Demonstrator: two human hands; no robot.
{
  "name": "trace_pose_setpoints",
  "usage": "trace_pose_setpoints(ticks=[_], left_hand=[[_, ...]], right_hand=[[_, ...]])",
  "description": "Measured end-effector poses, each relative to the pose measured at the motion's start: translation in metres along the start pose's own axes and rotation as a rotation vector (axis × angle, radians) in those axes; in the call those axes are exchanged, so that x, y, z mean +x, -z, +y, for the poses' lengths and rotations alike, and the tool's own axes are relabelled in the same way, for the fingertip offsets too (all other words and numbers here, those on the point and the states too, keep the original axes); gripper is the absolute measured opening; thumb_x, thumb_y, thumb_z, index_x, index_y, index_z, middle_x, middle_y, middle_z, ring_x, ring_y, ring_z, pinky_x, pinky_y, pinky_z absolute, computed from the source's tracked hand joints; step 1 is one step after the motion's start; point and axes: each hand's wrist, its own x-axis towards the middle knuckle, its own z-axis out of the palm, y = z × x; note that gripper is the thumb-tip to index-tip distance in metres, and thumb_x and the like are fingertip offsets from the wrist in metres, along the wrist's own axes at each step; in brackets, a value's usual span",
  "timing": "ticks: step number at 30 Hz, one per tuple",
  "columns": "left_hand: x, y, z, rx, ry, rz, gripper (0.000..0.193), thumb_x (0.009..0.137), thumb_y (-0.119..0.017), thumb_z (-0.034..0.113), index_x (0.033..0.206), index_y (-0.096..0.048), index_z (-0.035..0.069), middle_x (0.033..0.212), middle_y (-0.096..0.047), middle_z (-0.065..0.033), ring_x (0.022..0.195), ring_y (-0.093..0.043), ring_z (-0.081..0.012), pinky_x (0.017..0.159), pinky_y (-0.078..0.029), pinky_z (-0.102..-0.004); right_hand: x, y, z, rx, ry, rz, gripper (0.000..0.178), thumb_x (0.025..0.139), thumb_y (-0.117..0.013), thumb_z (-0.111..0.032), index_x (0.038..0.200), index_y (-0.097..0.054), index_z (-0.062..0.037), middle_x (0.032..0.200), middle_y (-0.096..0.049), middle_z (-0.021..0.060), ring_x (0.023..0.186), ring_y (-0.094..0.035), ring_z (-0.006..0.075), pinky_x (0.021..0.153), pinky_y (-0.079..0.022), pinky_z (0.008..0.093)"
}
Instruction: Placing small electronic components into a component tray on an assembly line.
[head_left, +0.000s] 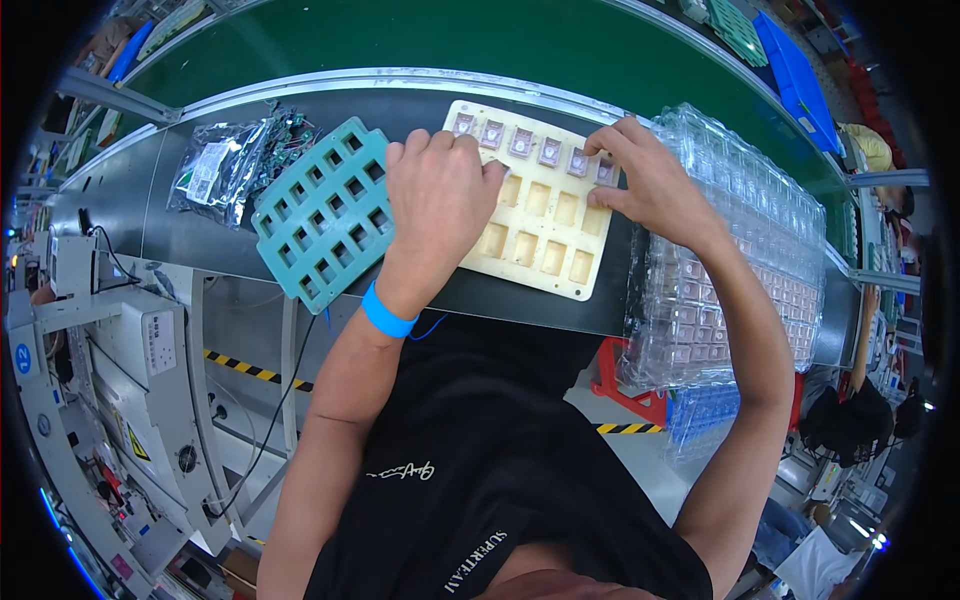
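Observation:
A cream tray (520,245) with rows of rectangular pockets lies on the dark bench in front of me. Small pinkish-grey plastic parts (550,151) sit in its far row, while the visible nearer pockets hold none. My right hand (655,185) reaches over the tray's right edge, thumb and forefinger around the part (605,172) at that row's right end. Curled above the tray's left edge is my left hand (440,195), its thumb pointing right; whatever its fingers hold is hidden. A teal tray (327,213) with square openings lies tilted beside the left hand.
Clear plastic blister trays (740,270) stand stacked at the right, more pinkish parts inside. A clear bag (208,175) and a pile of small green circuit boards (288,140) lie at the left. Beyond a metal rail (390,75) runs a green conveyor belt (420,35).

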Motion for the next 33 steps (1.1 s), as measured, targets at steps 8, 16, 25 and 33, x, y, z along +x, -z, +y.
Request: trace_pose_setpoints(ticks=[8,16,25,33], left_hand=[[-0.008,0.008,-0.025,-0.233,0.022,-0.037,0.022,0.087,-0.070,0.020,0.075,-0.071,0.002,0.072,-0.065,-0.0106,0.072,-0.057,-0.0306,0.072,-0.042,-0.0450],[-0.013,0.013,-0.039,-0.467,-0.054,-0.084,0.016,0.087,-0.068,0.014,0.078,-0.069,0.001,0.082,-0.063,-0.0150,0.079,-0.057,-0.0337,0.076,-0.047,-0.0443],[-0.019,0.006,-0.047,-0.405,-0.039,0.013,0.013,0.083,-0.074,0.013,0.077,-0.066,0.005,0.080,-0.059,-0.0102,0.080,-0.056,-0.0311,0.075,-0.046,-0.0445],[-0.022,0.004,-0.050,-0.405,-0.094,0.032,0.014,0.081,-0.080,0.013,0.081,-0.068,0.005,0.084,-0.061,-0.0088,0.083,-0.055,-0.0296,0.076,-0.047,-0.0412]], right_hand=[[0.012,-0.023,-0.053,-0.015,0.113,0.154,0.036,0.084,-0.081,-0.027,0.110,-0.066,-0.0070,0.107,-0.062,0.0122,0.104,-0.060,0.0326,0.089,-0.052,0.0447],[0.031,-0.049,-0.081,-0.034,0.012,0.102,0.022,0.086,-0.072,-0.019,0.103,-0.066,-0.0056,0.103,-0.063,0.0129,0.101,-0.060,0.0327,0.088,-0.052,0.0448],[0.024,-0.044,-0.084,-0.084,0.003,0.088,0.020,0.085,-0.071,-0.016,0.100,-0.063,-0.0051,0.099,-0.061,0.0127,0.097,-0.059,0.0329,0.086,-0.050,0.0443],[0.020,-0.045,-0.085,-0.094,0.011,0.081,0.017,0.088,-0.068,-0.015,0.100,-0.063,-0.0043,0.107,-0.061,0.0129,0.103,-0.058,0.0325,0.088,-0.053,0.0457]])
